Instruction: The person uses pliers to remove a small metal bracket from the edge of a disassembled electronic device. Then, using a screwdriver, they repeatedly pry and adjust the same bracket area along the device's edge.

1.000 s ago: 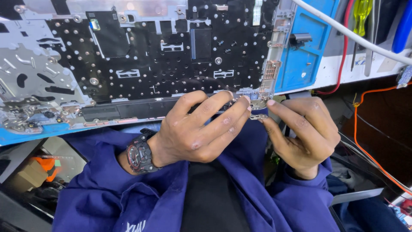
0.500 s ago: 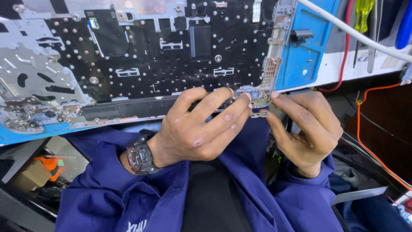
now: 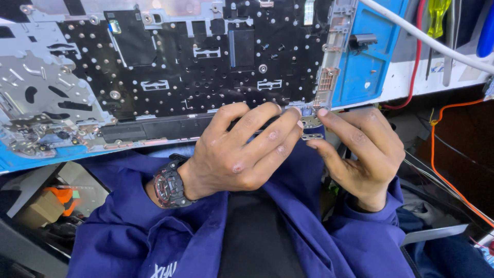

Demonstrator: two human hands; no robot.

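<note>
An opened laptop base [image 3: 170, 72], black inside with a silver frame, lies on a blue mat [image 3: 368, 62] at the bench edge. Both hands meet at its near right corner. My left hand [image 3: 242, 149], with a dark wristwatch, has its fingertips curled onto the corner. My right hand [image 3: 360, 149] pinches a small silver metal bracket [image 3: 311, 135] between thumb and forefinger, right under that corner. The left hand's fingers touch the same bracket. Blue sleeves cover both forearms.
A white cable [image 3: 422, 41] crosses the upper right. Red [image 3: 416, 67] and orange [image 3: 447, 170] wires hang past the bench edge. Screwdriver handles, yellow [image 3: 438, 13] and blue [image 3: 486, 31], stand at the top right. An orange object [image 3: 64, 198] lies lower left.
The view has shifted slightly. Both hands stay at the corner; my right fingers have closed a little tighter around the small bracket.
</note>
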